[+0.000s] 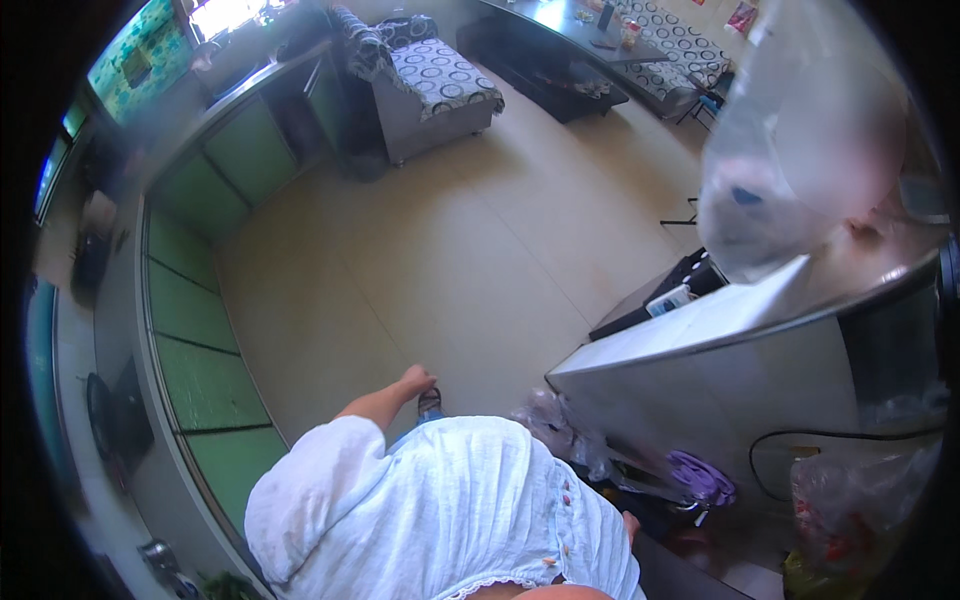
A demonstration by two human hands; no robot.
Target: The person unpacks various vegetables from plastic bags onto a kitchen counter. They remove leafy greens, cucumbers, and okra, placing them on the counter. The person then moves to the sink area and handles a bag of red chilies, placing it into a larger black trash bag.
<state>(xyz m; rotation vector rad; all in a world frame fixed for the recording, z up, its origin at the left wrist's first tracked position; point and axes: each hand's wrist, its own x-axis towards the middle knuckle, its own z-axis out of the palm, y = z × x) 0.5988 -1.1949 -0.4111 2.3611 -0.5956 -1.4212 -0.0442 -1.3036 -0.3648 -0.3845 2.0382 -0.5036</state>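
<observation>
Out in front of my body, above the tiled floor [465, 262], my left hand [416, 380] hangs with its fingers curled in. No object shows in it. Just past it, a foot in a dark strapped sandal [430, 403] is on the floor. Only a small part of my right hand [631, 523] shows beside the hem of my white shirt [465, 495]; the rest is hidden. Near that hand are a purple cloth or bag [701, 478] and clear plastic bags [551, 420], which hang by the side of a white-topped cabinet [697, 330].
Green-doored cabinets [199, 375] with a counter curve along my left. Ahead stand a sofa with a ring-patterned cover [442, 71] and a dark table [577, 30]. A clear plastic bag [739, 217] rises at the right, above the cabinet. A black cable [825, 433] loops below.
</observation>
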